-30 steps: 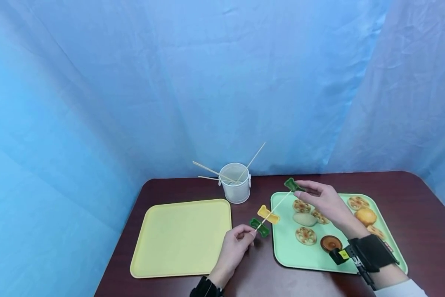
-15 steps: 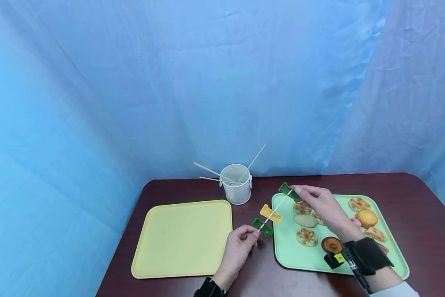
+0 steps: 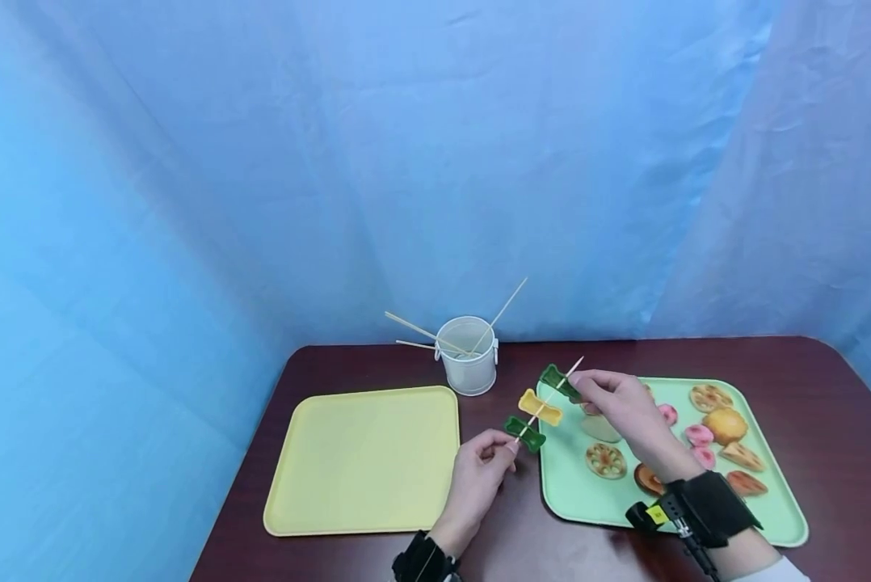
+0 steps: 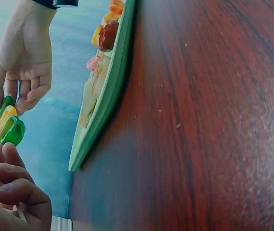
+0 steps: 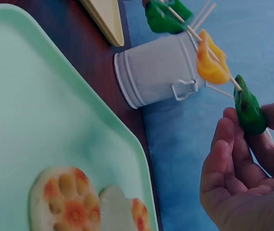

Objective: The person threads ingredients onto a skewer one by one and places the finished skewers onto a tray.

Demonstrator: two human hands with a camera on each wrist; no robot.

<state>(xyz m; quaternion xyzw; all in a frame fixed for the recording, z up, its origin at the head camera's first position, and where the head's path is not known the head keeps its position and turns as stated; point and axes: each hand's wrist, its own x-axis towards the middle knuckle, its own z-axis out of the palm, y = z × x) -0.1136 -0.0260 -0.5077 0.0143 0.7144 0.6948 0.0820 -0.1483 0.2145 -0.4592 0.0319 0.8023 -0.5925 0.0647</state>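
In the head view my left hand (image 3: 479,469) pinches the lower end of a thin wooden skewer (image 3: 532,418), just below a green pepper piece (image 3: 525,434). Further up the stick sits a yellow pepper piece (image 3: 540,407). A second green pepper piece (image 3: 559,381) is on the skewer near its upper end, and the tip pokes out beyond it. My right hand (image 3: 620,408) pinches that upper piece; the right wrist view shows thumb and fingers on either side of the green piece (image 5: 250,113). The skewer slants up to the right, above the table.
A light green tray (image 3: 581,505) on the right bears lotus root slices (image 3: 606,461), a mushroom cap (image 3: 648,478), pink pieces (image 3: 699,434) and other food pieces. A yellow tray (image 3: 363,461) lies left. Behind them a white bucket (image 3: 470,372) holds several skewers.
My right hand has brought the upper green piece down along the skewer, so the tip now sticks out past it. The left hand keeps its pinch and shifts slightly up and right.
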